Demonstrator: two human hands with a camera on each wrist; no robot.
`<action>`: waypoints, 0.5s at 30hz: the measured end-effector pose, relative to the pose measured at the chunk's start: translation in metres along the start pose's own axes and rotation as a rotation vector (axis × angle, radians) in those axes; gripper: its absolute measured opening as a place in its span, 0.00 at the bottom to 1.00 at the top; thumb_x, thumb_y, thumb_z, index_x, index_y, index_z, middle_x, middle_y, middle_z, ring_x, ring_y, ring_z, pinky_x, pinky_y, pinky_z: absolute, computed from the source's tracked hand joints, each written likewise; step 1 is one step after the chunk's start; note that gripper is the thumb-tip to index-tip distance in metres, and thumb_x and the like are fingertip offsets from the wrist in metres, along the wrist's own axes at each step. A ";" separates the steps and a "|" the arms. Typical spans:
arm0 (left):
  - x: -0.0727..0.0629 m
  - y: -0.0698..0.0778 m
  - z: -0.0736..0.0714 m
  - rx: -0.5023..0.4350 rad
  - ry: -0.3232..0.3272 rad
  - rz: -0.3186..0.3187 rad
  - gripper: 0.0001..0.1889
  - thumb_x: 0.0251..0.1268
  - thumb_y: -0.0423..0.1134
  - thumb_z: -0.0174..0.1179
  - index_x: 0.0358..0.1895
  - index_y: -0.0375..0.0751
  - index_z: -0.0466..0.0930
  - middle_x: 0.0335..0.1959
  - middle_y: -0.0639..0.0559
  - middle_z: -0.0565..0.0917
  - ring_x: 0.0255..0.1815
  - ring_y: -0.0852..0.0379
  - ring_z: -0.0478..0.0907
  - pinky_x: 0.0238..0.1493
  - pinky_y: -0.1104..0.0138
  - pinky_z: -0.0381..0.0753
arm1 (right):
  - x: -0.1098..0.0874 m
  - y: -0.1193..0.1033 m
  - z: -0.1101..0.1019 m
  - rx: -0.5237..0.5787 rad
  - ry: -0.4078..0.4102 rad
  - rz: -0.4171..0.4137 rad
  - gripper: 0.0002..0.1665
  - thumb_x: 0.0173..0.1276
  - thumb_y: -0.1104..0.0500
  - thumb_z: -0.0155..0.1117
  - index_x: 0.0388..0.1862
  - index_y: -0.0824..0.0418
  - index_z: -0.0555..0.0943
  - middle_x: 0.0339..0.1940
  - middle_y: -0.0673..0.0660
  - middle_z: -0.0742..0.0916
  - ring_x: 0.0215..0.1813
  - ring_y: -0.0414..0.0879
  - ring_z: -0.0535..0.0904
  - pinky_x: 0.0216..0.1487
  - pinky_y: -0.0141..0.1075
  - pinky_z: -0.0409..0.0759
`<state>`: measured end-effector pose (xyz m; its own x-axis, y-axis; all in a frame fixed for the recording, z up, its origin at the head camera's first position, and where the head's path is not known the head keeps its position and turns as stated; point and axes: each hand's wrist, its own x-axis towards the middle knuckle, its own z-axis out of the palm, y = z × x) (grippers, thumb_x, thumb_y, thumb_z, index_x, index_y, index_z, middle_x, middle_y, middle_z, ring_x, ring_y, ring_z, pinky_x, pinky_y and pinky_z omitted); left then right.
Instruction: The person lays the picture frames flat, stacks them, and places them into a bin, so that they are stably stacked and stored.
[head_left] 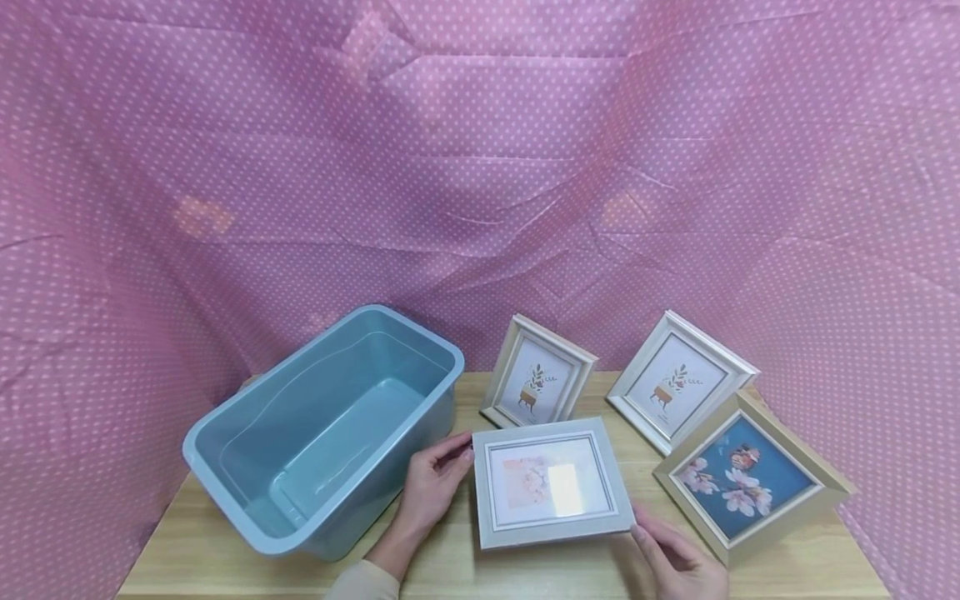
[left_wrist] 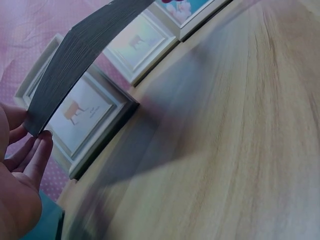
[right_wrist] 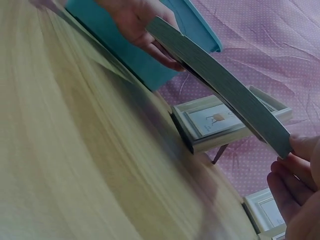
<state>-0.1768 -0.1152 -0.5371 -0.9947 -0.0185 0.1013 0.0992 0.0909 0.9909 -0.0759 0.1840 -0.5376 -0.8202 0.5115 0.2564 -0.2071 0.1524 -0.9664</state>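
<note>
Honestly, the blue bin on the left looked like a snag: a sideways swing could've clipped its rim. Next over, the left hand pinched the held frame near its top left corner, up off the table. Pushed back, it might've toppled the small standing frame behind. The right hand pinched the lower right corner, and one slack fingertip could've dropped it. Rightmost, the pale frame and flower frame risked an elbow.
</note>
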 end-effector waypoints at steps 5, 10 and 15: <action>0.002 -0.003 0.000 0.040 -0.015 -0.017 0.19 0.76 0.30 0.65 0.65 0.25 0.83 0.65 0.30 0.85 0.66 0.37 0.84 0.62 0.75 0.85 | -0.004 0.003 0.001 -0.011 -0.008 0.013 0.11 0.59 0.87 0.68 0.41 0.82 0.88 0.41 0.43 0.95 0.45 0.30 0.92 0.46 0.24 0.89; 0.002 -0.006 -0.002 0.080 -0.039 -0.013 0.20 0.77 0.31 0.64 0.66 0.24 0.81 0.65 0.29 0.84 0.67 0.34 0.84 0.66 0.62 0.87 | -0.007 0.003 0.003 0.004 0.007 0.042 0.11 0.60 0.87 0.68 0.41 0.82 0.88 0.40 0.45 0.95 0.44 0.30 0.92 0.45 0.24 0.89; 0.003 -0.010 -0.003 0.104 -0.059 -0.023 0.20 0.77 0.32 0.64 0.66 0.25 0.81 0.65 0.30 0.85 0.66 0.35 0.84 0.67 0.58 0.86 | -0.010 0.003 0.006 0.023 0.031 0.080 0.10 0.60 0.86 0.68 0.40 0.83 0.87 0.37 0.40 0.95 0.42 0.29 0.92 0.44 0.22 0.88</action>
<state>-0.1810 -0.1196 -0.5467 -0.9969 0.0366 0.0702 0.0760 0.1935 0.9782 -0.0720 0.1743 -0.5436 -0.8178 0.5470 0.1788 -0.1544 0.0907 -0.9838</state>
